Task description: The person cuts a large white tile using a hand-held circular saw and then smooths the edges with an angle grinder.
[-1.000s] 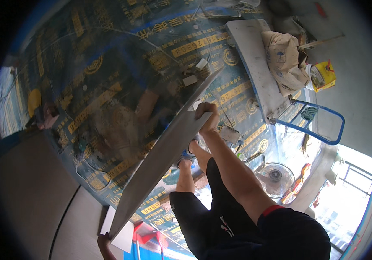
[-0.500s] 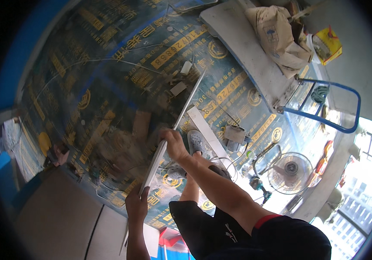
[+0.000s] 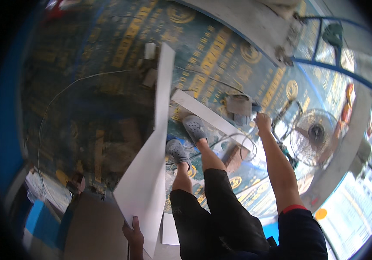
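My left hand [image 3: 135, 237] grips the lower left edge of a long white board [image 3: 140, 195] with a stepped outline, its thumb on the face. My right hand [image 3: 262, 122] reaches out to the right, fingers curled beside a dusty grey tool [image 3: 238, 105]; whether it holds part of it is unclear. Below that tool a narrow white strip [image 3: 209, 116] lies diagonally on the printed green floor covering [image 3: 95, 78]. My feet in grey clogs [image 3: 193, 128] stand between board and strip, near a reddish-brown block [image 3: 236, 157].
A standing fan [image 3: 316, 134] and cords are at right, beside a bright window [image 3: 363, 199]. A platform trolley [image 3: 259, 32] with a blue handle [image 3: 346, 73] is at top right. Small offcuts [image 3: 149, 76] lie beyond the board; blue panels [image 3: 6, 108] line the left.
My right hand has let go of the board and moved right to the grey tool. The board now stands more lengthwise in view, still in my left hand. The view has shifted.
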`<state>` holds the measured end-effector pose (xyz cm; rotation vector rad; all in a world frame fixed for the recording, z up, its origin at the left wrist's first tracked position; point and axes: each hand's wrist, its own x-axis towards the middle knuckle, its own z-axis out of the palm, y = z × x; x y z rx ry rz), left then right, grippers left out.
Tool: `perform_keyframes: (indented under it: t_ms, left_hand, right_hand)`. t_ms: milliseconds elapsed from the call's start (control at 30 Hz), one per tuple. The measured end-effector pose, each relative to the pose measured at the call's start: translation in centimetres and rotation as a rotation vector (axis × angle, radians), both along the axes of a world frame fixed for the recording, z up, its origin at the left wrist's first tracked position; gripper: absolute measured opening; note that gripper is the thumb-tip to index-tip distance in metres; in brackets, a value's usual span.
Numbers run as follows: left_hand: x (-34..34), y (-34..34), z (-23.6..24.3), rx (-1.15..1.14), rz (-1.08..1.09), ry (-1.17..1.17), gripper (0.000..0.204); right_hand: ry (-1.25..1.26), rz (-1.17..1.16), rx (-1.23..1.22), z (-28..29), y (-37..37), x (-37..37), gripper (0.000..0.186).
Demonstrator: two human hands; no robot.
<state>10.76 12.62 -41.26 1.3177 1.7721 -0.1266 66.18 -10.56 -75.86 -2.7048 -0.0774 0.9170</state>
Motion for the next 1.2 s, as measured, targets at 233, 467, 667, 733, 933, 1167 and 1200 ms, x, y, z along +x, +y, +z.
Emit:
perform_keyframes:
  t_ms: [233,467,667,733,933,1167,1200]
  left_hand:
    - [7.4,2.2,1.5,-0.072,-0.087,0.132,0.029]
    - [5.9,0.1,0.2,0.137,-0.335,0.167,0.032]
    - [7.3,-2.1,0.0,0.132,0.039,0.016,0.047]
    - [8.3,-2.3,0.3,0.067,-0.120,0.055,0.046]
    - [9.4,-3.3,0.4,0.134,-0.066,0.158,0.043]
    - [8.9,-3.0,0.7,0.118,-0.226,0.194,0.042]
    - [10.2,-2.2,1.1,0.174,-0.383,0.198,0.038]
  right_hand:
    - [-0.182,0.010,-0.227,-4.0,-6.6,5.5,0.045]
    - [0.008,-0.566,0.098,-10.5,-4.7,9.1,0.063]
    - [0.112,-0.802,0.343,-9.0,-2.4,4.3,0.036]
    - [0.251,-1.025,0.515,-6.5,-3.0,1.7,0.021]
    - [0.642,-1.377,0.771,-3.7,-1.3,-2.0,0.007]
    - [0.614,-1.316,0.905,3.2,9.7,-4.2,0.012]
    - [0.594,-1.279,0.901,5.0,10.9,-4.6,0.014]
